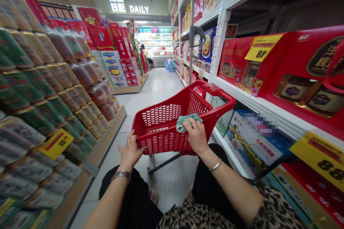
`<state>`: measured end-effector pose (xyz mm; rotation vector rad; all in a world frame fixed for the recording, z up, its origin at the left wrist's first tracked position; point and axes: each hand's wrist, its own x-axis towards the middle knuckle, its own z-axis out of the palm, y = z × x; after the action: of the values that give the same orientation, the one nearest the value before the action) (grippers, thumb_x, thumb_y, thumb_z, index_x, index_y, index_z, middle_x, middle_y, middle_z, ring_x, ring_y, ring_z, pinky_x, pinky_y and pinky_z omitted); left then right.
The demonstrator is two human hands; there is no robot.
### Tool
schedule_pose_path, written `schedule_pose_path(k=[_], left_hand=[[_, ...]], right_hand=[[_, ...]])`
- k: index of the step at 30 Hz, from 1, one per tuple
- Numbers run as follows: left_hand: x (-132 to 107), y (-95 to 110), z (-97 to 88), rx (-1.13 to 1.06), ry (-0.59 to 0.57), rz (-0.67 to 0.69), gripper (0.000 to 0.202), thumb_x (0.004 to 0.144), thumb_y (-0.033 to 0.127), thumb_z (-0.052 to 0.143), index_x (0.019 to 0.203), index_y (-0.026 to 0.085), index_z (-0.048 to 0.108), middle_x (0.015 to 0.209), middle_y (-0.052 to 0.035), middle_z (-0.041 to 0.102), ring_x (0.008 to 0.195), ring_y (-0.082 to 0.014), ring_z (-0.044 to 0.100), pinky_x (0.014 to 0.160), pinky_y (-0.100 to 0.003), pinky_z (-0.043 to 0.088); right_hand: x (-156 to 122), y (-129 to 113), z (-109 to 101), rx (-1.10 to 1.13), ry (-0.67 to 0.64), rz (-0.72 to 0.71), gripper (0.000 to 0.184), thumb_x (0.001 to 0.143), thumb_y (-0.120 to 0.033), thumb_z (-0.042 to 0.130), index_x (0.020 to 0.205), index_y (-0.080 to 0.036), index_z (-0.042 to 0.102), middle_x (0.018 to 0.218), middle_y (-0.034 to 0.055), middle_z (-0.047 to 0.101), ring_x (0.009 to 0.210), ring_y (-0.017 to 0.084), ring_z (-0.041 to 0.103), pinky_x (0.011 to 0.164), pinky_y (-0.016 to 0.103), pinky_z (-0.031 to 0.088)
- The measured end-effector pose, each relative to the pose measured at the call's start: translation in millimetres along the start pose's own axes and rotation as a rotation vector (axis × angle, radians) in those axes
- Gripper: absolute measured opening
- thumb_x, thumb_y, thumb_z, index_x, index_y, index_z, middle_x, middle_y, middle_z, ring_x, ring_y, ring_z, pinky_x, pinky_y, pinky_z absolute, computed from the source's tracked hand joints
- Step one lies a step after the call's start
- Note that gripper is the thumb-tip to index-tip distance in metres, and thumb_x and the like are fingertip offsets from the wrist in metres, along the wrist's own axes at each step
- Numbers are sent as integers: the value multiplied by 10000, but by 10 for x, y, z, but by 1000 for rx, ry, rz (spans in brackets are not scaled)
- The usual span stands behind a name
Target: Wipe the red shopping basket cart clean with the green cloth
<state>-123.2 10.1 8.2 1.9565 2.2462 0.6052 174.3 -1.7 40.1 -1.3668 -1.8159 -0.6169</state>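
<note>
A red plastic shopping cart (161, 144) stands in front of me, its mesh basket turned sideways and its grey wheeled frame showing below. My left hand (131, 150) rests at the basket's near left corner, thumb against the side and the other fingers round the edge. On the near side's upper rim, my right hand (197, 135) presses a bunched green and white cloth (185, 122) against the plastic. The fingers of that hand are closed over the cloth. Nothing shows inside the part of the basket that I can see.
Shelves with red gift boxes (252, 64) and yellow price tags rise close on the right. Stacked drink cans (53, 78) line a low platform on the left. The tiled aisle (158, 78) leads to lit fridges; a person (146, 55) and blue water jugs (170, 65) are far ahead.
</note>
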Motion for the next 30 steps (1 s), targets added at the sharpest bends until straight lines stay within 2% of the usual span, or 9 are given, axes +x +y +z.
schedule_pose_path(k=[3, 7, 12, 16, 19, 23, 30], left_hand=[[3, -37, 49, -32, 22, 12, 442, 806, 349, 634, 1215, 224, 523, 1641, -181, 329, 1332, -384, 541, 1170, -746, 189], [-1, -108, 119, -83, 65, 36, 453, 794, 321, 628, 1224, 230, 519, 1627, -175, 360, 1349, -359, 526, 1180, -729, 176], [-29, -142, 154, -110, 67, 62, 529, 757, 283, 646, 1266, 231, 513, 1617, -165, 387, 1341, -355, 537, 1186, -743, 122], [-74, -115, 173, -154, 106, 32, 672, 757, 259, 638, 1395, 222, 429, 1603, -174, 407, 1398, -354, 490, 1203, -725, 100], [-107, -105, 186, -190, 123, 23, 771, 755, 261, 647, 1469, 224, 357, 1590, -184, 422, 1414, -355, 475, 1209, -715, 99], [-128, -129, 200, -234, 122, 25, 813, 746, 256, 672, 1488, 249, 339, 1566, -176, 459, 1420, -357, 471, 1207, -720, 79], [-129, -184, 261, -331, 130, 4, 887, 707, 183, 685, 1501, 269, 299, 1601, -162, 413, 1441, -343, 443, 1211, -717, 15]], right_hand=[[-22, 195, -85, -49, 78, 42, 402, 890, 1, 490, 1114, -231, 730, 1220, 83, 676, 920, 204, 541, 779, 329, 378], [-18, 366, -167, -69, 99, 111, 426, 859, -6, 484, 1126, -229, 730, 1239, 88, 666, 928, 205, 557, 793, 326, 398], [30, 334, -126, 3, 44, 147, 454, 854, -42, 465, 1185, -230, 713, 1366, 113, 593, 1042, 237, 561, 919, 386, 447], [58, 54, 12, 79, -76, 92, 472, 860, -44, 453, 1209, -237, 707, 1343, 116, 612, 1048, 250, 557, 953, 409, 452], [92, -286, 120, 99, -194, 36, 487, 858, -36, 471, 1224, -258, 702, 1351, 104, 612, 991, 244, 553, 916, 397, 450], [183, -751, 243, 117, -320, -31, 463, 887, -66, 507, 1246, -294, 692, 1349, 98, 606, 976, 241, 539, 870, 385, 446], [322, -1336, 415, 160, -415, -192, 312, 973, -191, 522, 1193, -324, 698, 1367, 77, 591, 1026, 239, 530, 809, 365, 441]])
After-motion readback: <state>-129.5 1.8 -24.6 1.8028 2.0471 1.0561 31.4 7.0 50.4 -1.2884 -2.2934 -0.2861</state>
